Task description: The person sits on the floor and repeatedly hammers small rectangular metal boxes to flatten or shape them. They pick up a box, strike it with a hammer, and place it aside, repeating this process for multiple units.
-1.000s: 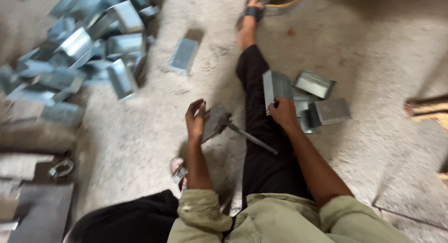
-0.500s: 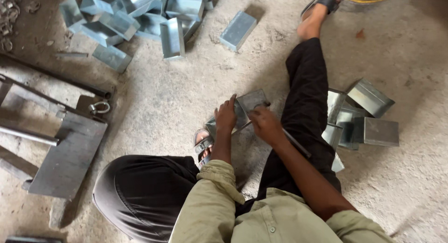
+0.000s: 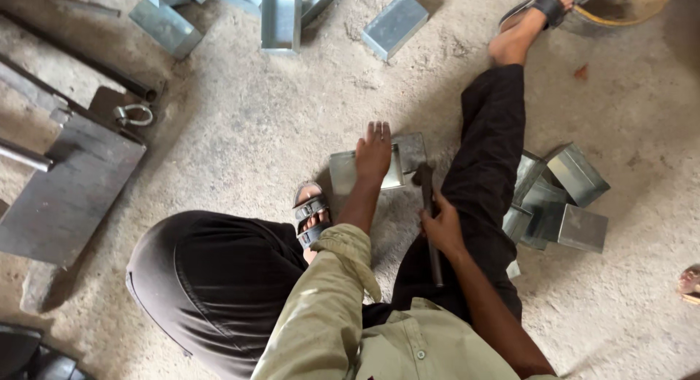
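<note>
Hammer sits gripped in the right hand, fingers closed round the handle, head low beside the sheet-metal piece on the concrete floor. The left hand lies open and flat on that piece, pinning it. Blows probably land best clear of those fingers, the palm pressing firmly. Further off lie folded metal boxes and a scattered pile.
</note>
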